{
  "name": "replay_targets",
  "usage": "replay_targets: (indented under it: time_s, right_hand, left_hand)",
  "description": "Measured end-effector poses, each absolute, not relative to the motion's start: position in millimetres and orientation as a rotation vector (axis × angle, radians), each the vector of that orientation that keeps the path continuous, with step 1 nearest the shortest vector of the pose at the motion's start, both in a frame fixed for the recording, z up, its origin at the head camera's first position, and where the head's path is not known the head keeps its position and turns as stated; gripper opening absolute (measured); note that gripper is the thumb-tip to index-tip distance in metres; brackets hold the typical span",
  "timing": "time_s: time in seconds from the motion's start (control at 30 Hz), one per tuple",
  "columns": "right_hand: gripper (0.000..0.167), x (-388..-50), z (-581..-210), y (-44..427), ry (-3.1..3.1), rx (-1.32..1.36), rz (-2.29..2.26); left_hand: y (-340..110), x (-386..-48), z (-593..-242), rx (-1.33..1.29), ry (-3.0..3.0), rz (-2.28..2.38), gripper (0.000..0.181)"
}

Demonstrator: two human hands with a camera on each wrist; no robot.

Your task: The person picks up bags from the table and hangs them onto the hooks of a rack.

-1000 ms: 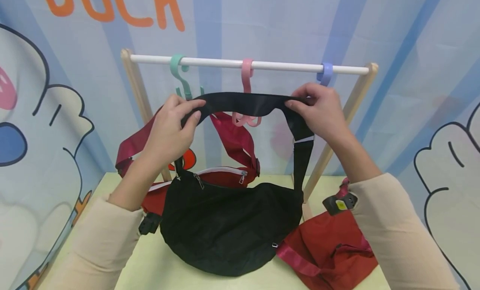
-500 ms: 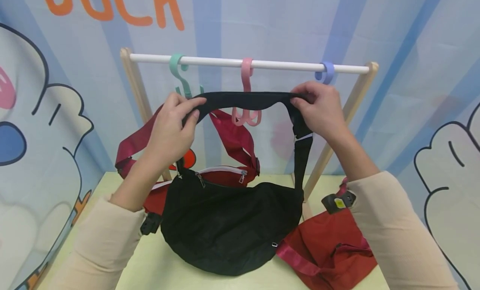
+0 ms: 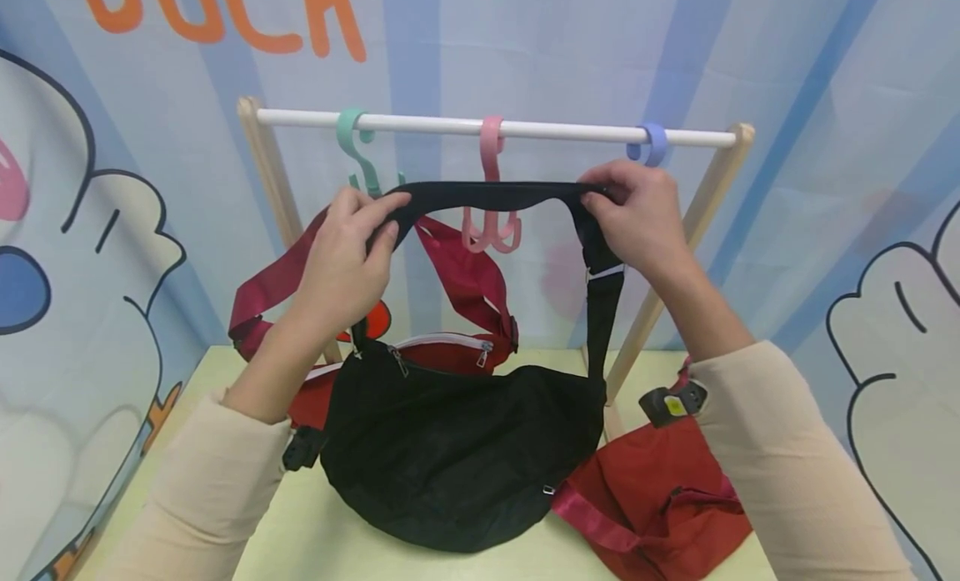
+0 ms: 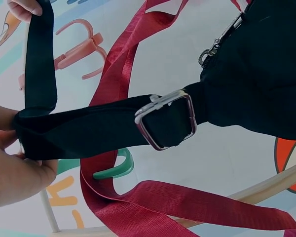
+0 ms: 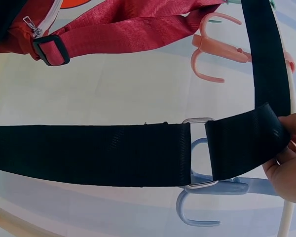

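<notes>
A black bag [image 3: 465, 456] with a wide black strap [image 3: 487, 196] is held up in front of a rack. My left hand [image 3: 348, 247] pinches the strap's left part, and my right hand [image 3: 637, 210] pinches its right part, so the top runs nearly level between them. The strap passes in front of the pink hook [image 3: 491, 152] on the rack's bar. A metal buckle [image 4: 165, 121] joins the strap near the bag in the left wrist view. Close to my right hand, a metal ring [image 5: 200, 183] links two strap pieces in the right wrist view.
The rack's white bar [image 3: 420, 124] also bears a green hook [image 3: 356, 147] and a blue hook [image 3: 654, 146]. Behind the black bag, a red bag [image 3: 450, 354] hangs by its crimson strap [image 3: 465, 272]. Another red bag [image 3: 667, 489] lies on the yellow table [image 3: 300, 531] at right.
The strap's top between my hands has been drawn a little straighter and slightly higher. Both hands keep their hold, with my right hand shifted up very slightly.
</notes>
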State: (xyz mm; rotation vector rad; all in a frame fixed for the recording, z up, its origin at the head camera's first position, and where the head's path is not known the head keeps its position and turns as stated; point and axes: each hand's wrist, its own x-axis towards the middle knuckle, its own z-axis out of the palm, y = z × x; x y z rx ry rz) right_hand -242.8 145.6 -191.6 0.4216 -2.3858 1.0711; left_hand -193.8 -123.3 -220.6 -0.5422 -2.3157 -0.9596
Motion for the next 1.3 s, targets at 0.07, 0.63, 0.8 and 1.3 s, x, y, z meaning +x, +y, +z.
replay_targets:
  time_s: [0.07, 0.63, 0.8, 1.3]
  right_hand:
    - [0.015, -243, -193, 146, -2.391, 0.415, 1.076]
    - [0.015, -243, -201, 145, -2.434, 0.382, 1.102]
    - [0.014, -243, -205, 145, -2.440, 0.380, 1.104]
    - [0.014, -241, -215, 147, -2.479, 0.387, 1.116]
  left_hand:
    - [-124, -194, -222, -0.544, -2.327, -0.958, 0.035]
    - [-126, -195, -229, -0.532, -2.379, -0.956, 0.036]
    - [-127, -194, -232, -0.514, -2.411, -0.974, 0.037]
    - [-130, -194, -238, -0.529, -2.462, -0.958, 0.037]
